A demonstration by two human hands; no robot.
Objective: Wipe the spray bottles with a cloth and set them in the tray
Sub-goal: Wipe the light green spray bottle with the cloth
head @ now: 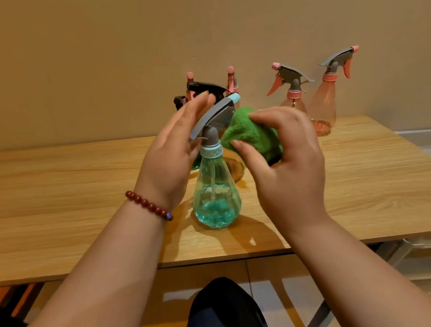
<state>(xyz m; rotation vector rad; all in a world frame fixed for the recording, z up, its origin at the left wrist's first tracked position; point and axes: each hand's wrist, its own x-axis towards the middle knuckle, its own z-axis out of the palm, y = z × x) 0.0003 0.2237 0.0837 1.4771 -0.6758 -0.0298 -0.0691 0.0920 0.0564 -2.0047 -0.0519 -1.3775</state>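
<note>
On light wooden table (54, 207), teal faceted plastic spray bottle (216, 197) stands upright near front edge, left hand (173, 151) straight-fingered against its grey trigger head (214, 115) to steady it, right hand (286, 166) pinching bunched green fuzzy cloth (253, 132) beside neck, likely wiping.

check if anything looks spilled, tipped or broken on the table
Nothing spilled or broken. The teal bottle stands upright. The only oddities: a small pale-green fleck on the table near its front edge, lint or a glint, I cannot tell, and the far-right pink bottle seems to lean, perhaps from the wide lens.
</note>
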